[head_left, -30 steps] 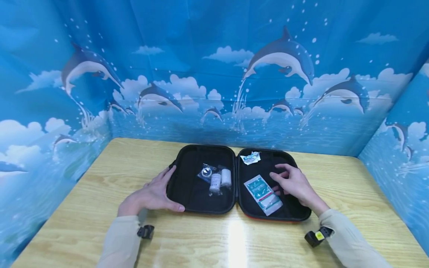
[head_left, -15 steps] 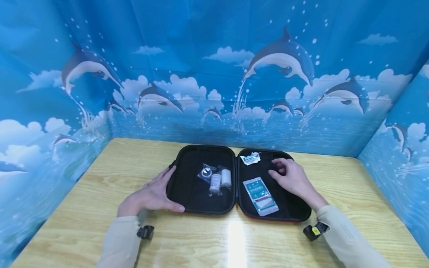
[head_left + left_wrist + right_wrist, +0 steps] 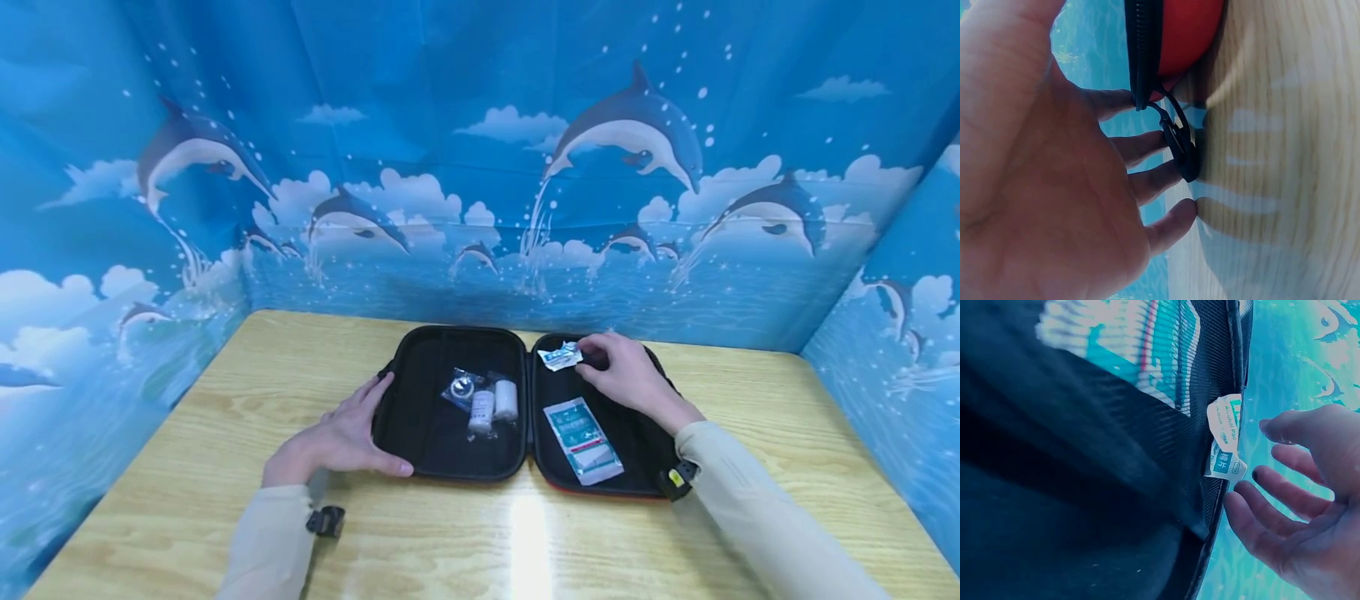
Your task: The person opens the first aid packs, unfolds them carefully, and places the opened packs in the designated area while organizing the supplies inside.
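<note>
An open black zip case [image 3: 416, 408] lies on the table, its red outside visible in the left wrist view. My left hand [image 3: 337, 437] rests with spread fingers along its left edge, thumb at the front corner; a zipper pull [image 3: 1180, 147] hangs by those fingers. My right hand [image 3: 626, 375] is over the right half, fingertips beside small alcohol pad packets [image 3: 558, 357]. In the right wrist view its loosely bent fingers stand apart from the packets. A green-and-white packet [image 3: 582, 442] lies nearer the front. The left half holds two white wrapped rolls [image 3: 482, 408] and a bagged tape roll [image 3: 462, 387].
The wooden table [image 3: 420, 542] carries the case near its back edge. A blue dolphin-print curtain [image 3: 480, 167] stands behind and at both sides. Each wrist wears a small black camera [image 3: 326, 521].
My right hand came away from the green-and-white packet, which settled slightly to the left, then moved back and left to the alcohol pad packets. The left hand stayed put.
</note>
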The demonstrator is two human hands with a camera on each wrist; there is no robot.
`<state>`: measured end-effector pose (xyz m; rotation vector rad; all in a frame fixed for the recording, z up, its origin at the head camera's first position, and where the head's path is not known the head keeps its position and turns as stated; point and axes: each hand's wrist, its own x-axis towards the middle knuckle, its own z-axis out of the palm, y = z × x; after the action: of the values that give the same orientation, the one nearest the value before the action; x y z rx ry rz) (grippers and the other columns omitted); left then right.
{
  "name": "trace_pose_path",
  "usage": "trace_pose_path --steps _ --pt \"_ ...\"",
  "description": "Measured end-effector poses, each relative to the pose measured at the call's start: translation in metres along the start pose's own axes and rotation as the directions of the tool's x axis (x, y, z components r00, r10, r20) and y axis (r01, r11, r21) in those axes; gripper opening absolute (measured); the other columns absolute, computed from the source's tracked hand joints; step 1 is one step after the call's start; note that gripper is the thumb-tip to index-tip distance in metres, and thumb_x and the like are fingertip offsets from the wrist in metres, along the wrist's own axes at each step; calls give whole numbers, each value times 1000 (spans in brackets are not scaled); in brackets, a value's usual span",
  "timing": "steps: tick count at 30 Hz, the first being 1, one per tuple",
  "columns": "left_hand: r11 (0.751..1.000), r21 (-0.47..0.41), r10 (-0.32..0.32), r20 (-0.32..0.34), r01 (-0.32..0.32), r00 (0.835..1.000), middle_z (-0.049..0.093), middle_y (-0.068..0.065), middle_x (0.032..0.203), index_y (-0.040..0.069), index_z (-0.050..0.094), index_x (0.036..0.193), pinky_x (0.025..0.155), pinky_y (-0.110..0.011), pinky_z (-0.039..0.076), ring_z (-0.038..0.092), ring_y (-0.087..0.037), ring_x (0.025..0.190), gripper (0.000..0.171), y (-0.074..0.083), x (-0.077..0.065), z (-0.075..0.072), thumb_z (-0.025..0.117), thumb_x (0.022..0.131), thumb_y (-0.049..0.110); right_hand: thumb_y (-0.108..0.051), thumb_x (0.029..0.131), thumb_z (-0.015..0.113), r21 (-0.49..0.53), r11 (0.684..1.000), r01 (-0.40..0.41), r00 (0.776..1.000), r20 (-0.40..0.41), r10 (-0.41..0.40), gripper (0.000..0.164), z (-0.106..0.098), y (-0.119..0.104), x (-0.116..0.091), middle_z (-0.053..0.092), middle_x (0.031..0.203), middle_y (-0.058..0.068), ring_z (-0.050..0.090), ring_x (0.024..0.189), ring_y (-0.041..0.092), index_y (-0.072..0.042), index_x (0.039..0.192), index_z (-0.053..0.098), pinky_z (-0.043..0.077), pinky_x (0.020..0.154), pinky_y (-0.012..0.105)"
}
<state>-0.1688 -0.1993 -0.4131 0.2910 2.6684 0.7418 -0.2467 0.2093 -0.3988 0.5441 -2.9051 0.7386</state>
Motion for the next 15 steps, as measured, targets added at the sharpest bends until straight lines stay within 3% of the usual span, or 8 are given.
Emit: trace_pose_path --steps 10,15 --pt "1000 8 4 -5 -4 1000 9 -23 171 15 2 166 111 -82 19 20 -54 152 141 1 0 0 87 65 64 -14 95 70 -22 997 77 994 79 -75 28 5 -8 23 72 117 13 66 97 30 -6 123 72 54 80 46" --pt "1000 11 -1 -4 1 1000 9 -23 171 15 2 166 112 -81 19 20 -53 152 141 1 0 1 88 65 64 -12 96 69 -57 995 80 990 124 -72 30 11 -9 29 72 124 15 69 105 30 -8 125 72 56 89 51"
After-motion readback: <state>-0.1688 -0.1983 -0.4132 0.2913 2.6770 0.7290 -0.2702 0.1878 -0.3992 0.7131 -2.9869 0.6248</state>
